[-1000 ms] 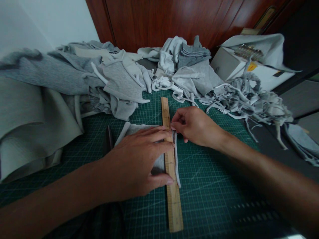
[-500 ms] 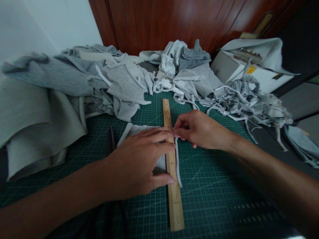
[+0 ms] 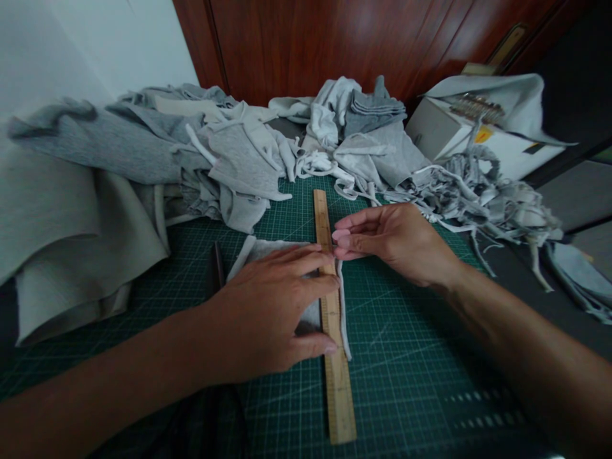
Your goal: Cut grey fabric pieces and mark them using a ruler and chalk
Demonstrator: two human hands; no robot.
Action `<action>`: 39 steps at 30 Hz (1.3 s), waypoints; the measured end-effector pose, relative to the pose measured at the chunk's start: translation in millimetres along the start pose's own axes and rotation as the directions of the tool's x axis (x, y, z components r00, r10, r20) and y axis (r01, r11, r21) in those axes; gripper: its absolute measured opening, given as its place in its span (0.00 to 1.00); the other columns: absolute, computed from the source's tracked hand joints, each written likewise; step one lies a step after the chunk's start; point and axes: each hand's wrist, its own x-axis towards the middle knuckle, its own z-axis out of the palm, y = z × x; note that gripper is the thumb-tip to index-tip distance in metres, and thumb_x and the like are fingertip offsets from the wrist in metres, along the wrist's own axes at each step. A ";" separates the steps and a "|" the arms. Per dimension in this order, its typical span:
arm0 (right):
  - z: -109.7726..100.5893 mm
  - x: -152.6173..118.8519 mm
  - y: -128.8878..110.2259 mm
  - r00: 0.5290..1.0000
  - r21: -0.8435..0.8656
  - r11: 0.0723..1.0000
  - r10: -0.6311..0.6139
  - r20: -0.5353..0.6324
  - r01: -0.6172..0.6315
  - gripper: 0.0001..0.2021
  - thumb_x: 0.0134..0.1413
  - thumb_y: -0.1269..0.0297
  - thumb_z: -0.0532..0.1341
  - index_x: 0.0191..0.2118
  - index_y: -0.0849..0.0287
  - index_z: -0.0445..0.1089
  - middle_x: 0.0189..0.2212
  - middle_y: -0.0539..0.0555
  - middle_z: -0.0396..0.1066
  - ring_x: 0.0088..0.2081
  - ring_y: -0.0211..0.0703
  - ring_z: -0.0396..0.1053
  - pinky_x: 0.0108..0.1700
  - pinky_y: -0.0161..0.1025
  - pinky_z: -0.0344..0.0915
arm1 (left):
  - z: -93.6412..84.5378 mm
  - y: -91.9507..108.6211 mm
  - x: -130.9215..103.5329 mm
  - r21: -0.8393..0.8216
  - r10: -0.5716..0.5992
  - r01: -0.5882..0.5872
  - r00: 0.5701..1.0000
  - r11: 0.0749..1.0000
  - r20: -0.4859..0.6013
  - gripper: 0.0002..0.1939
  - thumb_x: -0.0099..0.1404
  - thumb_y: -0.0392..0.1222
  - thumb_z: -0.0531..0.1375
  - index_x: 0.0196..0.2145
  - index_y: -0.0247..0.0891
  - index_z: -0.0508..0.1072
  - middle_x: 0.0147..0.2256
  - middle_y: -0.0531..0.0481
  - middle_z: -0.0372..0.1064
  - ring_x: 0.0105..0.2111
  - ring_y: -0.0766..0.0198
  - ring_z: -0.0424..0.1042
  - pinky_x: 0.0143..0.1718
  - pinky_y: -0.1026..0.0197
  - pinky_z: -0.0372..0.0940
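A wooden ruler (image 3: pixel 340 395) lies lengthwise over a small piece of grey fabric (image 3: pixel 310 313), close to the fabric's right edge. My left hand (image 3: pixel 282 306) rests flat across both, fingers spread, with fingertips and thumb pressing on the ruler. Just right of the ruler, my right hand (image 3: pixel 392 242) pinches a small pink piece of tailor's chalk (image 3: pixel 341 235) between thumb and fingers. Its fingertips are beside the ruler's edge, near the fabric's upper right corner. Dark scissors (image 3: pixel 217 264) lie partly hidden beneath my left forearm.
A green gridded cutting mat (image 3: pixel 401 357) covers the work surface. Heaps of grey fabric (image 3: pixel 243 153) line its back and left side. Tangled fabric strips (image 3: pixel 478 185) lie at the right, before a white box (image 3: pixel 435 127). Behind stands a reddish wooden door (image 3: pixel 306 51).
My right hand has opened its finger pose slightly and shifted a little up, bringing the pink chalk into sight. My left hand and the ruler stay in place.
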 end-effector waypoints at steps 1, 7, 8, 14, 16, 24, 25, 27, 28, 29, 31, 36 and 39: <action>1.9 -0.8 0.6 1.000 -0.009 1.000 -0.003 -0.003 0.003 0.19 0.41 0.55 0.83 0.32 0.61 0.78 0.26 0.54 0.81 0.29 0.42 0.81 0.35 0.37 0.83 | 0.2 0.1 -0.2 0.003 -0.002 0.002 1.000 1.000 0.003 0.24 0.64 0.54 0.71 0.54 0.43 0.76 0.63 0.46 0.70 0.68 0.46 0.63 0.72 0.41 0.55; 26.5 -6.3 11.5 0.989 0.060 0.992 -0.108 -0.105 0.115 0.15 0.64 0.54 0.70 0.35 0.57 0.69 0.28 0.50 0.78 0.24 0.36 0.77 0.26 0.32 0.77 | 2.5 -0.5 -1.0 0.022 -0.006 0.006 1.000 1.000 -0.008 0.31 0.64 0.56 0.70 0.60 0.41 0.73 0.66 0.41 0.67 0.69 0.43 0.62 0.72 0.38 0.55; 29.5 -6.9 14.8 0.988 0.072 0.990 -0.115 -0.103 0.123 0.14 0.63 0.55 0.71 0.36 0.57 0.68 0.27 0.49 0.77 0.24 0.36 0.76 0.26 0.32 0.77 | 2.7 -0.5 -0.8 0.025 -0.010 0.010 1.000 1.000 -0.008 0.32 0.64 0.56 0.70 0.61 0.41 0.73 0.66 0.40 0.67 0.70 0.43 0.62 0.72 0.38 0.55; 25.6 -6.5 28.1 0.998 -0.032 0.999 -0.043 -0.054 0.041 0.12 0.62 0.57 0.71 0.37 0.57 0.71 0.24 0.45 0.71 0.20 0.34 0.70 0.22 0.32 0.76 | 1.0 0.8 2.1 -0.019 -0.004 0.004 1.000 1.000 0.004 0.28 0.63 0.54 0.71 0.58 0.44 0.75 0.62 0.47 0.70 0.68 0.48 0.63 0.72 0.44 0.55; 22.3 -6.8 27.4 0.998 -0.088 0.996 -0.022 -0.063 0.017 0.10 0.62 0.60 0.70 0.40 0.57 0.70 0.23 0.44 0.71 0.19 0.35 0.71 0.21 0.34 0.78 | 0.6 0.8 2.4 -0.027 -0.007 0.007 1.000 1.000 0.002 0.26 0.63 0.54 0.71 0.57 0.45 0.75 0.61 0.48 0.70 0.67 0.49 0.64 0.71 0.45 0.56; 22.3 -6.6 23.3 0.988 -0.254 0.966 0.000 -0.154 -0.040 0.09 0.60 0.73 0.67 0.38 0.57 0.66 0.19 0.44 0.72 0.14 0.36 0.71 0.14 0.31 0.69 | -0.4 1.6 -0.7 -0.066 -0.060 0.062 0.998 0.996 0.019 0.19 0.64 0.53 0.70 0.50 0.46 0.78 0.62 0.46 0.67 0.65 0.45 0.65 0.66 0.41 0.61; 22.4 -6.4 23.9 0.987 -0.254 0.966 0.001 -0.160 -0.042 0.09 0.60 0.73 0.67 0.38 0.57 0.66 0.19 0.44 0.71 0.14 0.36 0.70 0.14 0.31 0.69 | -0.5 2.0 -0.9 -0.071 -0.069 0.070 0.997 0.995 0.019 0.19 0.63 0.54 0.70 0.49 0.46 0.79 0.62 0.46 0.67 0.64 0.44 0.66 0.66 0.40 0.62; 22.5 -6.4 25.1 0.987 -0.258 0.965 -0.005 -0.162 -0.037 0.08 0.60 0.73 0.66 0.38 0.57 0.66 0.20 0.44 0.71 0.14 0.36 0.70 0.13 0.32 0.69 | -0.7 2.6 -0.7 -0.075 -0.076 0.077 0.997 0.994 0.015 0.18 0.63 0.53 0.70 0.48 0.46 0.79 0.62 0.46 0.67 0.64 0.44 0.67 0.65 0.40 0.62; 22.5 -6.4 25.6 0.987 -0.262 0.965 -0.011 -0.159 -0.032 0.08 0.60 0.72 0.66 0.38 0.56 0.66 0.20 0.44 0.71 0.14 0.36 0.70 0.13 0.32 0.69 | -0.8 2.7 -0.3 -0.073 -0.073 0.074 0.997 0.995 0.015 0.19 0.63 0.54 0.71 0.48 0.45 0.79 0.62 0.46 0.67 0.64 0.44 0.67 0.66 0.41 0.62; 22.5 -6.5 25.8 0.987 -0.270 0.962 -0.019 -0.159 -0.025 0.08 0.60 0.72 0.66 0.37 0.56 0.66 0.20 0.44 0.71 0.14 0.36 0.70 0.13 0.32 0.68 | -0.8 2.7 0.3 -0.067 -0.066 0.067 0.998 0.996 0.018 0.19 0.63 0.54 0.71 0.48 0.45 0.79 0.61 0.46 0.68 0.64 0.45 0.67 0.67 0.41 0.61; 22.6 -6.6 25.8 0.987 -0.303 0.953 -0.035 -0.156 -0.014 0.07 0.61 0.72 0.65 0.37 0.57 0.66 0.20 0.44 0.71 0.14 0.36 0.70 0.13 0.31 0.67 | -0.4 2.3 1.7 -0.044 -0.054 0.054 0.998 0.998 0.016 0.22 0.62 0.55 0.71 0.50 0.43 0.79 0.61 0.45 0.70 0.64 0.45 0.67 0.68 0.41 0.59; 23.2 -6.2 25.0 0.988 -0.369 0.930 -0.057 -0.142 0.000 0.06 0.61 0.73 0.64 0.37 0.57 0.66 0.21 0.45 0.71 0.14 0.36 0.71 0.12 0.30 0.65 | 1.2 -0.8 3.2 -0.021 -0.054 0.054 0.998 0.998 -0.021 0.38 0.57 0.59 0.74 0.59 0.38 0.73 0.61 0.42 0.72 0.64 0.46 0.68 0.68 0.45 0.60; 23.5 -6.2 24.5 0.989 -0.376 0.926 -0.064 -0.135 0.009 0.06 0.60 0.74 0.64 0.37 0.57 0.66 0.21 0.44 0.71 0.14 0.36 0.70 0.12 0.30 0.64 | 0.8 -0.9 2.3 0.015 -0.044 0.044 0.999 0.999 -0.030 0.38 0.57 0.61 0.74 0.59 0.37 0.73 0.61 0.43 0.72 0.63 0.46 0.69 0.67 0.47 0.61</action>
